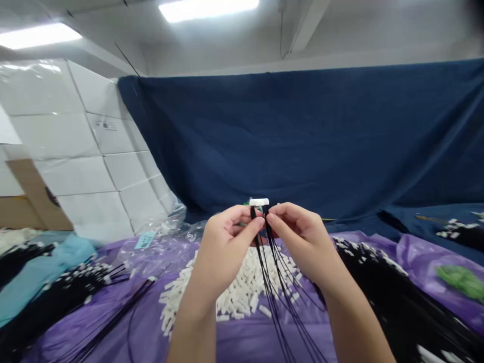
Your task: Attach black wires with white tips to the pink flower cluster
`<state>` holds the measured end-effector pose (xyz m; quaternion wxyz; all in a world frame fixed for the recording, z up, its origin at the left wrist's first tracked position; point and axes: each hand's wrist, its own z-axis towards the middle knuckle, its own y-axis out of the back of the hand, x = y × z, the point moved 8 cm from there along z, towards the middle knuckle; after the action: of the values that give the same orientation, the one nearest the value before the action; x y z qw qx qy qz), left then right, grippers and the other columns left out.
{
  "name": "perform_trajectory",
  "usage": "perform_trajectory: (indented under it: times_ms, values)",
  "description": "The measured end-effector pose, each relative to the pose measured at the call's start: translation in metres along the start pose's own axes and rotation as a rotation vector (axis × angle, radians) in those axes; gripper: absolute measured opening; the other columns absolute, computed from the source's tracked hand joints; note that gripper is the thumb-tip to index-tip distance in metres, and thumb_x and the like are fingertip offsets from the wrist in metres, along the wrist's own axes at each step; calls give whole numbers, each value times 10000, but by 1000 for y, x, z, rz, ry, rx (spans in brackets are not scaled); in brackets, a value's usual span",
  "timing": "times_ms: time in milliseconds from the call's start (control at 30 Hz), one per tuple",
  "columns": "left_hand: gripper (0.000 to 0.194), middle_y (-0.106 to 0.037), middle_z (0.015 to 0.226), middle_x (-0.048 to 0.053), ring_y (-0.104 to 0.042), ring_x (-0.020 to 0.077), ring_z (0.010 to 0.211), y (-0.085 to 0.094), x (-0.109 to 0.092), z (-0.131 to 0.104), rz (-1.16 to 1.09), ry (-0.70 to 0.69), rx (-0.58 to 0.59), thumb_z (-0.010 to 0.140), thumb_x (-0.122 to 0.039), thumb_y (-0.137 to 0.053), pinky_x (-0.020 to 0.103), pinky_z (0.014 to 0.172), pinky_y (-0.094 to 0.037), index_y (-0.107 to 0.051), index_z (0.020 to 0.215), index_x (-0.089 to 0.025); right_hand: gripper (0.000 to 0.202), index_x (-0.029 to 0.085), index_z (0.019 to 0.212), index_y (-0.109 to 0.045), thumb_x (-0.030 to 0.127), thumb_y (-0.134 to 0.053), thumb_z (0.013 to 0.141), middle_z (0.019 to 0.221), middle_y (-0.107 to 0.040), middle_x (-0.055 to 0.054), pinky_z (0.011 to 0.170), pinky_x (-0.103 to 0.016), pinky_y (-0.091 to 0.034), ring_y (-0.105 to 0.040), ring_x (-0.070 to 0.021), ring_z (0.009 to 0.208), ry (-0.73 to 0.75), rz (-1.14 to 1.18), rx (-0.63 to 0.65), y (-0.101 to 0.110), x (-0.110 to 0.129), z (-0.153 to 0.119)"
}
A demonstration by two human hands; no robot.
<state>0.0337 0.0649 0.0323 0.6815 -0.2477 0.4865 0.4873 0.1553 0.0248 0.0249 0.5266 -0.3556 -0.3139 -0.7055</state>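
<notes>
1. Holding the white connector (259, 202) up in front of me, I judged that the work in hand was seating black wires (278, 282) into its housing, and that doing it well meant keeping the housing level and steady while each wire end went straight in, not at an angle.
2. My left hand (223, 247) pinched in from the left, its fingers (252, 228) closed together just under the connector, pressing on the wires there.
3. My right hand (302, 242) met it from the other side, thumb and forefinger likewise shut on the same wires, so both sets of fingertips nearly touched.
4. I could not tell which single wire each pinch gripped; they were too thin and bunched.
5. The wires hung down from the connector between my wrists, fanning out toward the purple sheet (242, 338) on the counter.
6. Below my hands lay a pile of white connectors (242, 292), near enough to reach.
7. More black wire bundles (393, 297) lay to my right, and others (56, 297) to my left.
8. I judged a light, even grip best, since squeezing harder might have kinked the thin leads.
</notes>
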Motion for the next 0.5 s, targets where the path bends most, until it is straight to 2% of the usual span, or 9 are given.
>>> perform_trajectory:
  times_ms: [167,300,500]
  values:
    - [315,-672,732,1,-673,157,613,-7,15,7,-95,105,24,770,-321,-696,305,616,-592,-563,1029,-198,184,175,827,-585,355,-608,861,748,-595,-8,654,-292,-530,-583,-125,668,-162,243,76,-1,-19,2]
    - [387,-645,693,-27,-652,143,534,-7,16,9,-112,146,32,763,-282,-706,260,519,-561,-500,1084,-215,193,167,802,-588,348,-627,853,752,-583,1,626,-264,-550,-577,-105,653,-210,303,94,-5,-23,4]
    - [322,-601,687,-38,-584,91,453,-14,15,11,-218,136,126,813,-237,-647,201,443,-477,-515,1106,-211,177,158,875,-649,333,-626,859,710,-539,18,501,-196,-518,-479,-57,532,-239,397,70,-2,-22,3]
